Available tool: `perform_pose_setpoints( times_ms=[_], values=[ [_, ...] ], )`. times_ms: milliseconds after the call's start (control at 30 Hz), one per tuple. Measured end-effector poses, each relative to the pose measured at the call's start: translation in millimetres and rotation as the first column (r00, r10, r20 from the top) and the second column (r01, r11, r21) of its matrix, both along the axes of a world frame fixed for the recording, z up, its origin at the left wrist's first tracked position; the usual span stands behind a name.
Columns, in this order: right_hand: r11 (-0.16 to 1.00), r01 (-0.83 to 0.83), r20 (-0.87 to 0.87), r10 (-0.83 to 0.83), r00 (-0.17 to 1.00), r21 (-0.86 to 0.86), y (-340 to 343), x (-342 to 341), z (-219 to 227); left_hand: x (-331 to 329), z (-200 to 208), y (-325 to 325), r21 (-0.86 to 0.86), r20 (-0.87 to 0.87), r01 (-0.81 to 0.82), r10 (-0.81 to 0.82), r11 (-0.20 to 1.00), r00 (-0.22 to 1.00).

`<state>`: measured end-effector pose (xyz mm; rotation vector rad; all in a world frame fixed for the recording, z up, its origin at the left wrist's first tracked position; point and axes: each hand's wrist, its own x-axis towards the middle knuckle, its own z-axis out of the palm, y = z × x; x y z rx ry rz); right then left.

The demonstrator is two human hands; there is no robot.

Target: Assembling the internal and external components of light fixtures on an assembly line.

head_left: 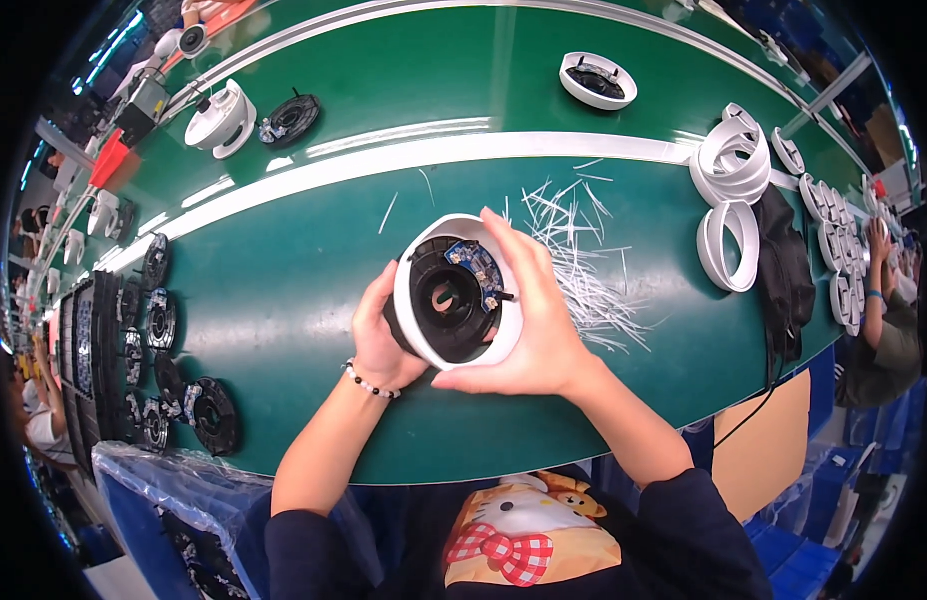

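Note:
Above the near half of the bench, I hold a white plastic ring housing (408, 308) with a black round part (431, 258) inside it. The black part carries a curved blue circuit board (474, 262), and a short black peg sticks out at its right. My right hand (549, 325) grips the ring from the right, thumb along its lower rim. My left hand (384, 335) closes around the left side, where the black part's edge shows outside the ring; its fingers are partly hidden behind.
Thin white strips (574, 265) lie scattered beyond my right hand. White rings (729, 245) are stacked at right beside a black bag (784, 270). Several black round parts (216, 415) sit at left. A filled ring (598, 80) and a white unit (222, 118) stand farther back.

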<state>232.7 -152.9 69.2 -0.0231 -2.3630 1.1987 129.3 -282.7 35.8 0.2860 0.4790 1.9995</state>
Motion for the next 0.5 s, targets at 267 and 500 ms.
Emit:
perform_pose_setpoints(
  times_ms=[267, 500],
  values=[
    [0.976, 0.123, -0.079, -0.11, 0.991, 0.182, -18.2, -1.7, -7.6, 6.2, -1.8, 4.2, -0.042, 0.092, -0.041, 0.045, 0.998, 0.995],
    [0.965, 0.065, -0.026, -0.06, 0.998, 0.253, -10.1, -2.0, 2.7, 2.0, -2.0, 2.4, -0.067, 0.159, 0.126, -0.114, 0.99, 0.981]
  ],
)
